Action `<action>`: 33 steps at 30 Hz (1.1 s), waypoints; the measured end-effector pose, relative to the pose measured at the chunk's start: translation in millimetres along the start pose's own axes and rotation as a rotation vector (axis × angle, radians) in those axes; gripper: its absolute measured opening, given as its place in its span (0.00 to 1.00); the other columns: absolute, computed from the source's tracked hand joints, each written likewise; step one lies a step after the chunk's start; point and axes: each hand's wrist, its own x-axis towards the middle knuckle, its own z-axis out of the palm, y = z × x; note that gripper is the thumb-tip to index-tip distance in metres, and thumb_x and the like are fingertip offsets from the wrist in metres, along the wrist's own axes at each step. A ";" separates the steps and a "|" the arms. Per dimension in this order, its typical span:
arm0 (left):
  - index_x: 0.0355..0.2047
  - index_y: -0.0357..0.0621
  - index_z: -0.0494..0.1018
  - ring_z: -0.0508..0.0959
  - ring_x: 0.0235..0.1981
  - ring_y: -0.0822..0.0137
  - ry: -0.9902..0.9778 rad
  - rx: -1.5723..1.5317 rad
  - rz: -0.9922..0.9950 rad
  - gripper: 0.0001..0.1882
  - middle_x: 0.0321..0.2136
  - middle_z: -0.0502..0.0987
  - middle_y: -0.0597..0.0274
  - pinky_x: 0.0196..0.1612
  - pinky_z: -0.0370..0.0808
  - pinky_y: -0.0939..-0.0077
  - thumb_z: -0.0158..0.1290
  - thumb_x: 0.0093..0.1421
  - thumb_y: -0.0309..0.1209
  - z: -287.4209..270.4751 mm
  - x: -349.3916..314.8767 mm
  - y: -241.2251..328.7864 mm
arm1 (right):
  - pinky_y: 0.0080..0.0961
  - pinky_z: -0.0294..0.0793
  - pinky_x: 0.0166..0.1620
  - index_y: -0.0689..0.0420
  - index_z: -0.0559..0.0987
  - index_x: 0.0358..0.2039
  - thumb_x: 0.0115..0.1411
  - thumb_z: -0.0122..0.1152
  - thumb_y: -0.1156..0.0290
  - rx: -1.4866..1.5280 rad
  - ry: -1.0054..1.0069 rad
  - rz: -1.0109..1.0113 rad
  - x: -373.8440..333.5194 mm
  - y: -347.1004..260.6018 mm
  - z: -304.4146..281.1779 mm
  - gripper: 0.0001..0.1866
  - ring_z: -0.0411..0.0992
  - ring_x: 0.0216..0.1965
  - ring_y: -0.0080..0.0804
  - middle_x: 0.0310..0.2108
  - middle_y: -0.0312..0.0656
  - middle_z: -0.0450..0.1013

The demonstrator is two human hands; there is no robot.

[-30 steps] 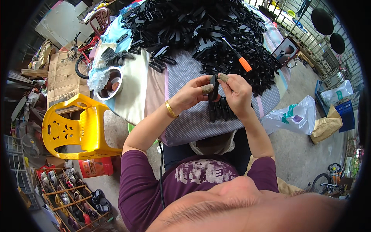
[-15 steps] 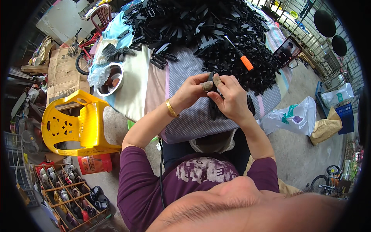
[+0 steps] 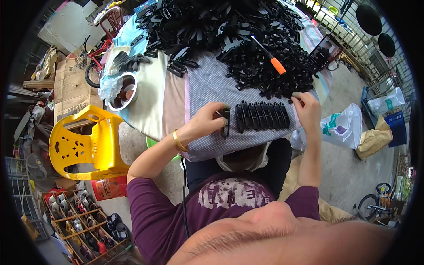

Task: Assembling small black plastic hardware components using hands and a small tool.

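The left hand [image 3: 205, 123] pinches a black piece [image 3: 226, 128] between thumb and fingers, which partly hide it; its lower end juts past them. Beside it lies a row of similar pieces [image 3: 263, 116]. The right hand [image 3: 308, 111] brings thumb and forefinger close together by the small black parts [image 3: 258, 79]; I cannot tell whether they grip one. The upper edge crops the larger heap [image 3: 194, 26].

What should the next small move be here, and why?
Probably pinch one piece with the right hand: its fingertips are at the edge of the small-piece pile, while the left hand holds a black part beside the row.
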 end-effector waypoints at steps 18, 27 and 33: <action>0.52 0.41 0.62 0.69 0.42 0.56 0.137 0.616 0.396 0.35 0.40 0.65 0.52 0.46 0.68 0.68 0.62 0.43 0.31 17.3 -25.6 16.0 | 0.36 0.69 0.33 0.61 0.76 0.30 0.50 0.59 0.75 -0.118 -0.151 0.032 -6.5 14.9 11.2 0.06 0.71 0.30 0.46 0.27 0.46 0.71; 0.50 0.40 0.65 0.68 0.44 0.56 0.233 0.562 0.337 0.29 0.42 0.66 0.51 0.49 0.67 0.67 0.60 0.48 0.34 4.7 4.1 10.0 | 0.34 0.69 0.35 0.61 0.77 0.34 0.52 0.53 0.78 -0.063 -0.068 -0.015 -15.3 29.6 5.3 0.09 0.71 0.30 0.46 0.26 0.48 0.71; 0.38 0.40 0.71 0.65 0.49 0.54 0.807 1.191 0.519 0.13 0.43 0.69 0.54 0.50 0.64 0.58 0.46 0.50 0.23 -98.1 81.8 -22.7 | 0.33 0.69 0.34 0.63 0.77 0.33 0.51 0.56 0.77 -0.249 -0.084 -0.147 -15.1 21.2 -1.0 0.07 0.70 0.30 0.46 0.26 0.48 0.71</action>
